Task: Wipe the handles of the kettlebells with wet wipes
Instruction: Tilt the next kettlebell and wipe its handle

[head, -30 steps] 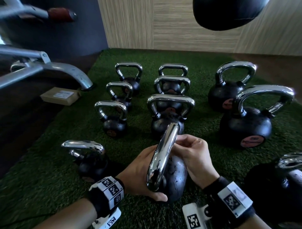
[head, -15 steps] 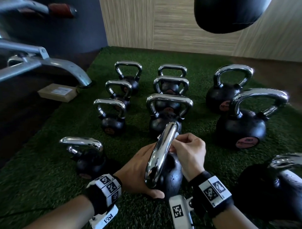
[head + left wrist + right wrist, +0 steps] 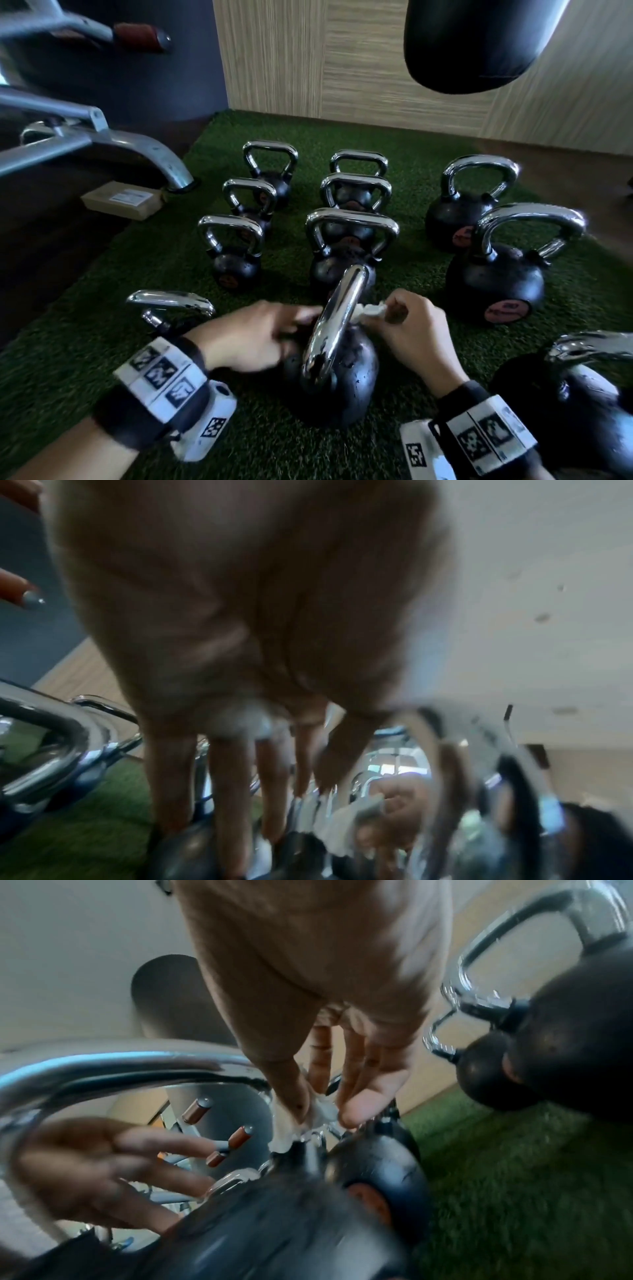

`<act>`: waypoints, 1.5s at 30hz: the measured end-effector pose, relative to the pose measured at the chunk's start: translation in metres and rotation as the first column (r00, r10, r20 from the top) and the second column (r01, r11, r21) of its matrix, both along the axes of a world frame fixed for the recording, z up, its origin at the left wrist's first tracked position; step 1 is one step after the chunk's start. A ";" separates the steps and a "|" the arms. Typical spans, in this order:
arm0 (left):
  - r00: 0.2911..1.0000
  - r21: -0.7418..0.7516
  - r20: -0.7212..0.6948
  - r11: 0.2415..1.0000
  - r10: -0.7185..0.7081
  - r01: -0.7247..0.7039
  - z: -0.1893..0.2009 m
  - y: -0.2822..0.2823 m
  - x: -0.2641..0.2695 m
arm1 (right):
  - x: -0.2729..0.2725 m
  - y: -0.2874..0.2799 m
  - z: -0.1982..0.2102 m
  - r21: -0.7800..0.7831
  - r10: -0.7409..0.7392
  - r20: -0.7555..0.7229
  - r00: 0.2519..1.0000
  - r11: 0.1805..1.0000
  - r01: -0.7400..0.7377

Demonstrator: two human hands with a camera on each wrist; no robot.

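Note:
A black kettlebell point(image 3: 346, 383) with a chrome handle point(image 3: 337, 315) stands on the green turf right in front of me. My right hand point(image 3: 407, 322) is at the handle's right side and pinches a white wet wipe point(image 3: 370, 310) between thumb and fingers. In the right wrist view the wipe point(image 3: 318, 1112) is pressed against the far leg of the handle point(image 3: 113, 1066), near the ball. My left hand point(image 3: 263, 330) is at the handle's left side, blurred, its fingers point(image 3: 143, 1153) straight and spread, holding nothing. In the left wrist view its fingers point(image 3: 232, 791) point down at the kettlebell.
Several more chrome-handled kettlebells stand on the turf point(image 3: 102, 342) behind, with one close at the left point(image 3: 171, 305) and one close at the right point(image 3: 582, 394). A black punching bag point(image 3: 479, 41) hangs above. A metal bench frame point(image 3: 102, 144) and a cardboard box point(image 3: 123, 200) lie at the left.
My left hand has come off the kettlebell's body and now reaches, fingers straight, toward the handle. My right hand with the wipe has shifted along the handle's right side.

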State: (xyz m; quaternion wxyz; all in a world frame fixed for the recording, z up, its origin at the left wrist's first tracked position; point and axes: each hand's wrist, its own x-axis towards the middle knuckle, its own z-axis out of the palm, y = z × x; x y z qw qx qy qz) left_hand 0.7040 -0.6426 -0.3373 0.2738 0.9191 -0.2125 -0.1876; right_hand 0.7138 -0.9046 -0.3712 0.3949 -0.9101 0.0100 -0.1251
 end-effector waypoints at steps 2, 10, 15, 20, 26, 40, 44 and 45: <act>0.980 -0.140 0.090 0.977 0.177 -0.164 0.026 -0.007 -0.014 | 0.010 -0.008 0.008 -0.040 -0.016 0.129 0.991 0.999 0.022; 0.918 0.220 0.372 0.948 0.137 -0.231 0.044 -0.065 -0.041 | 0.046 0.003 0.031 -0.128 0.364 0.280 0.888 0.931 -0.342; 0.957 0.159 0.243 0.966 0.160 -0.202 0.048 -0.057 -0.034 | 0.062 0.002 0.032 -0.194 0.555 0.213 0.804 0.831 -0.522; 0.988 0.151 0.140 0.984 0.070 -0.092 0.056 -0.046 -0.021 | 0.058 -0.011 0.031 -0.175 0.518 0.210 0.829 0.854 -0.489; 0.965 0.330 0.094 0.922 -0.244 0.201 0.082 -0.029 0.024 | 0.019 -0.034 0.024 -0.185 0.386 0.262 0.885 0.920 -0.347; 0.904 0.192 0.421 0.981 -0.068 -0.015 0.062 0.000 0.018 | -0.029 -0.042 0.028 -0.170 0.239 0.195 0.951 0.963 -0.207; 0.832 -0.160 0.551 0.987 0.065 0.030 0.075 -0.058 -0.004 | -0.067 -0.077 0.046 -0.096 0.162 0.117 0.980 0.984 -0.152; 0.832 -0.274 0.543 0.960 0.113 0.048 0.075 -0.082 -0.009 | -0.080 -0.091 0.053 -0.046 0.135 0.084 0.987 0.990 -0.132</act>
